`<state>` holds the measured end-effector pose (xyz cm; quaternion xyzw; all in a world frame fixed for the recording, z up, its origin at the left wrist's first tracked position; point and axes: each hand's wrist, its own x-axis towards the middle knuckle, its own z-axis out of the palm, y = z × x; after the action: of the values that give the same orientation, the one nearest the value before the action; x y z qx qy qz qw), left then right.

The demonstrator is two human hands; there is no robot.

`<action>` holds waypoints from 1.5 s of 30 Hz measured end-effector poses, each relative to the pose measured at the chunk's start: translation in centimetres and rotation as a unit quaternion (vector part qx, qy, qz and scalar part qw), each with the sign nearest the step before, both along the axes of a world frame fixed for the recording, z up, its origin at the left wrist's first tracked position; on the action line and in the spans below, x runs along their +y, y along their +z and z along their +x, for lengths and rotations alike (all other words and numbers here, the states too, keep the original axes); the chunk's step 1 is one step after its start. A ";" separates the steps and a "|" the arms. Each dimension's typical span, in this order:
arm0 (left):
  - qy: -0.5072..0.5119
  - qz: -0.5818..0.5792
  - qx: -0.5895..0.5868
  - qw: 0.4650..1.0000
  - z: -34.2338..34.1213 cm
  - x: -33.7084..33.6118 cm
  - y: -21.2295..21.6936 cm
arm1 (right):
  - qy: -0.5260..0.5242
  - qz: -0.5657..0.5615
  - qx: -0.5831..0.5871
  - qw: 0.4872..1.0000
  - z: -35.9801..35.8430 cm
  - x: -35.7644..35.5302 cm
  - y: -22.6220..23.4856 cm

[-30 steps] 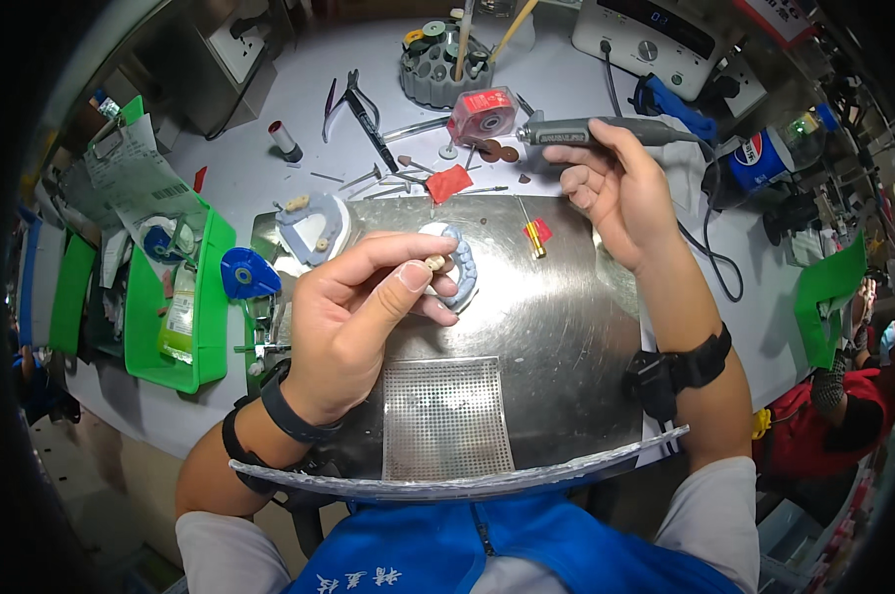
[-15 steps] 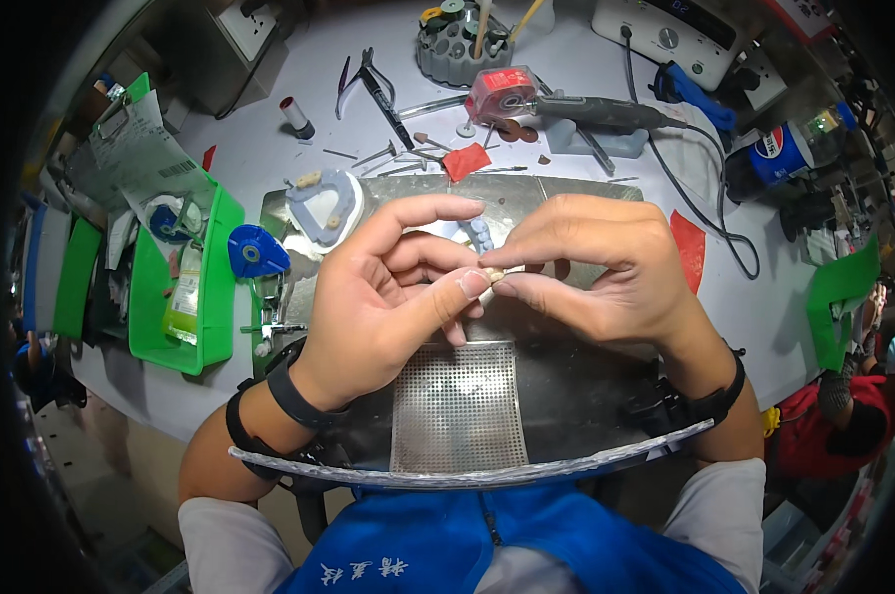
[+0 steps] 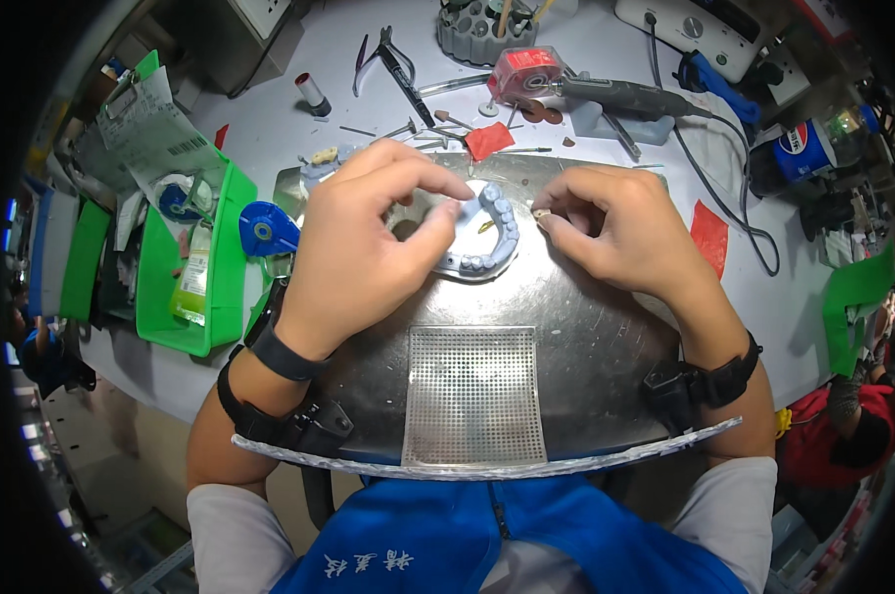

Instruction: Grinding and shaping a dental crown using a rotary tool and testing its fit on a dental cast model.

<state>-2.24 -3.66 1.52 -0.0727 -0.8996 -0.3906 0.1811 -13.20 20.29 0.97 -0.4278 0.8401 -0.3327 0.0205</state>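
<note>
A grey horseshoe-shaped dental model (image 3: 489, 238) lies on a shiny metal work tray (image 3: 566, 327). My left hand (image 3: 363, 243) rests over its left side, thumb and forefinger tips touching the arch. My right hand (image 3: 615, 223) sits just right of the model, fingers pinched on a tiny pale tooth-like piece (image 3: 541, 212). A small gold-coloured pin (image 3: 487, 227) lies inside the arch.
A perforated metal grille (image 3: 475, 394) is set into the tray near me. Behind the tray lie pliers (image 3: 393, 61), a grey rotary handpiece (image 3: 630, 97), a red round case (image 3: 526, 74) and red paper scraps (image 3: 709, 233). Green bins (image 3: 185, 267) and a blue tape dispenser (image 3: 266, 230) stand left.
The hands were joined together above the tray. They have since parted and lowered: the left now touches the dental model on the tray, the right has drawn off to its right side.
</note>
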 end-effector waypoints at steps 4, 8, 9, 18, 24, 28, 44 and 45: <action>-0.018 -0.041 -0.086 0.995 -1.1 0.3 -0.4 | -0.025 -0.015 -0.020 0.999 0.0 0.2 -0.7; -0.014 -0.028 -0.138 0.990 -1.7 0.6 -0.5 | -0.024 -0.057 -0.021 0.998 0.2 0.2 -0.3; -0.021 -0.029 -0.124 0.992 -1.8 0.6 -0.5 | -0.030 -0.078 -0.031 0.996 0.3 0.3 0.0; -0.140 0.440 -0.054 0.886 1.3 1.5 -0.1 | 0.085 -0.252 -0.221 0.938 3.1 0.0 1.9; -0.109 0.419 -0.046 0.900 2.4 1.8 -0.4 | 0.115 -0.303 -0.195 0.926 3.5 -0.7 1.2; -0.137 0.421 -0.027 0.896 2.2 1.7 -0.5 | 0.102 -0.312 -0.191 0.925 3.6 -0.7 1.1; -0.111 0.354 -0.017 0.929 2.5 2.0 -0.2 | 0.111 -0.293 -0.104 0.944 3.1 -0.9 0.9; -0.110 0.352 -0.018 0.929 2.5 2.1 -0.3 | 0.115 -0.288 -0.092 0.946 3.0 -0.8 0.9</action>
<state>0.29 -1.61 1.27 -0.0955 -0.6935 -0.7012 0.1351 -10.21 19.44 1.89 -0.4765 0.6481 -0.5940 0.0118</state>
